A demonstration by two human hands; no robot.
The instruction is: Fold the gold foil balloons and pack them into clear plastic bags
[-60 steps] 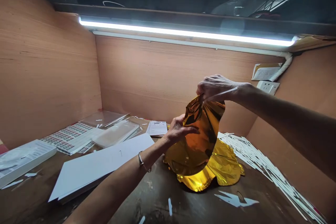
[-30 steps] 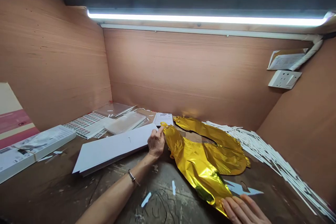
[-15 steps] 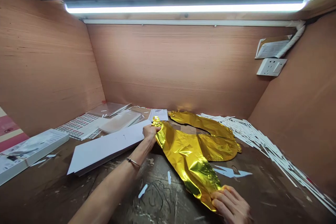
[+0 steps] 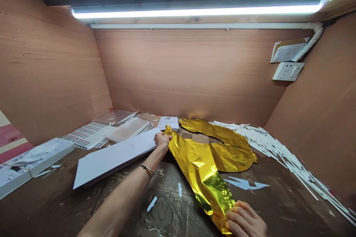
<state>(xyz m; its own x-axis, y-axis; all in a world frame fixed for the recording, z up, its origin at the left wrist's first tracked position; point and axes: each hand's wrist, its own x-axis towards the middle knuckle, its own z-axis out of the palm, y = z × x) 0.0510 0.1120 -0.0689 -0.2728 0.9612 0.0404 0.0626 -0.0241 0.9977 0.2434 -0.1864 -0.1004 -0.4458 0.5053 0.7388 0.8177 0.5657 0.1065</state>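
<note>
A shiny gold foil balloon (image 4: 200,163), flat and creased, stretches diagonally between my two hands. My left hand (image 4: 162,140) is closed on its far end, close to a small tab. At the near end, my right hand (image 4: 246,217) grips the foil's lower edge, fingers curled on top and thumb hidden. Behind and to the right, more flat gold foil (image 4: 236,155) lies curved on the table; whether it is a separate piece I cannot tell. A stack of white card (image 4: 116,157) lies just left of my left hand.
Many thin white sticks (image 4: 267,144) lie along the right side. At left are a white box (image 4: 36,163), printed label sheets (image 4: 86,133) and clear plastic sleeves (image 4: 129,129). White paper scraps (image 4: 247,183) dot the brown table (image 4: 133,207). Wooden panels (image 4: 183,70) enclose it.
Both hands keep their hold on the foil balloon. My left hand appears slightly further right, while the foil's near end hangs slightly lower in view.
</note>
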